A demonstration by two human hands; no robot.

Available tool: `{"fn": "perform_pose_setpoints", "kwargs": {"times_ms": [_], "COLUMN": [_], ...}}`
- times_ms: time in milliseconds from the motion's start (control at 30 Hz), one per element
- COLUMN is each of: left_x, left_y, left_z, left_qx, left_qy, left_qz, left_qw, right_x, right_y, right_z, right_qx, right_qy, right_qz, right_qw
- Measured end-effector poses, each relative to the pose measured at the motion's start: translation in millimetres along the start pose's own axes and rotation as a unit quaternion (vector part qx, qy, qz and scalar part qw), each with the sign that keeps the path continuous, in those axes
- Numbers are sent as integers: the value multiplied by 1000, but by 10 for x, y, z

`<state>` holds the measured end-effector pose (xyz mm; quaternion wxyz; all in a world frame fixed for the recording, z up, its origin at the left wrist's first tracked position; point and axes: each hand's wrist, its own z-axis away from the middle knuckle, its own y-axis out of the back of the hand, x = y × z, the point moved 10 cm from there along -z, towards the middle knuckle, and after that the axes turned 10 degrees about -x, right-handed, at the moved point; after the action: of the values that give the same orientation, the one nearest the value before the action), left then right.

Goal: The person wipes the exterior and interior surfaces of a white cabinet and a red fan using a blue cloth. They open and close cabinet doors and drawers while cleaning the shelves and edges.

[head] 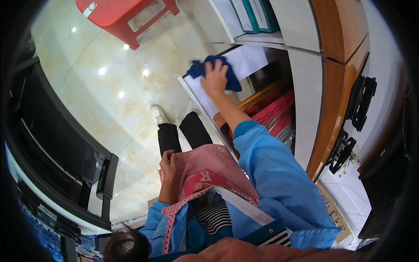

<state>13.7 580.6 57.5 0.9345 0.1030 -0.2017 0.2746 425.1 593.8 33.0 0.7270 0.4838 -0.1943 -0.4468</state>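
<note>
A crumpled dark blue cloth [234, 82] lies under my right hand [215, 78], whose fingers are spread and press on it. The cloth rests over the white board [252, 59] at the far end of a low cabinet compartment, and part of it is bunched past my fingertips. My left hand [168, 165] hangs at the left edge of my pink checked apron [203, 160], fingers loosely curled. Whether it grips the apron's edge cannot be made out.
Inside the compartment are an orange plastic basket [258, 98], a pink-red basket [278, 104] and a small fan [287, 135]. Teal file boxes [252, 19] stand on the shelf above. A red plastic stool [114, 14] is on the tiled floor. Black-framed equipment [62, 124] lines the left.
</note>
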Motion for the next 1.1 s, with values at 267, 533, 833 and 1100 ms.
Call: {"fn": "perform_pose_setpoints", "kwargs": {"times_ms": [267, 533, 833, 1100], "left_x": [103, -177, -96, -101], "left_y": [90, 104, -73, 76], "left_z": [-23, -19, -79, 2], "left_qx": [17, 17, 49, 57], "left_qy": [-41, -29, -98, -86], "left_qz": [-59, -111, -239, -163], "left_qw": [997, 993, 965, 981], "right_x": [632, 2735, -54, 1673], "right_y": [393, 390, -375, 506], "right_z": [-21, -923, 265, -46], "right_qx": [-26, -91, -40, 3], "right_qy": [19, -360, 94, -169], "right_qz": [-151, -94, 35, -55], "right_qw": [988, 924, 994, 984]}}
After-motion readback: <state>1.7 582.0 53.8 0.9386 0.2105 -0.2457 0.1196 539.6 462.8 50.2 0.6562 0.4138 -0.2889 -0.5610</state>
